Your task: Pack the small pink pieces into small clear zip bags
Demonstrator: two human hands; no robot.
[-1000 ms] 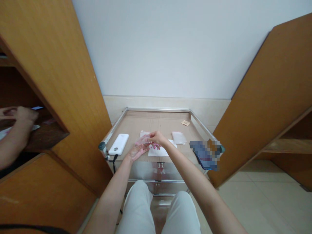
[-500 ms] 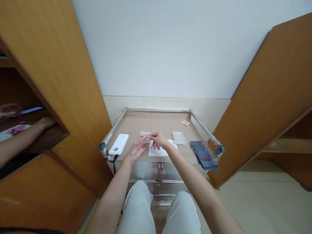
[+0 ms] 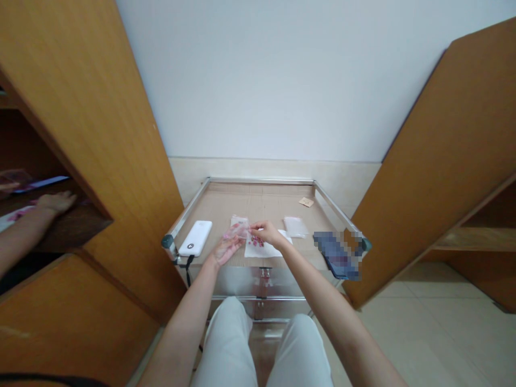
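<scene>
My left hand [image 3: 224, 249] is palm up over the front of a steel cart [image 3: 189, 207], its fingers holding a small clear plastic bag [image 3: 241, 231]. My right hand [image 3: 266, 233] pinches the same bag's edge from the right. Just below it lies a white sheet [image 3: 278, 250] with several small pink pieces [image 3: 257, 242] on it. A second small pink-tinted bag [image 3: 238, 220] lies flat behind my hands.
A white power bank [image 3: 195, 238] with a black cable lies at the cart's left. A clear bag [image 3: 294, 226], a small tan tag [image 3: 306, 202] and a blurred blue object [image 3: 337, 255] lie to the right. Another person's hand [image 3: 56, 202] rests on the wooden shelf at left.
My hands have shifted slightly with the bag, the right one moving a little right and down. The other person's hand on the left shelf has moved about.
</scene>
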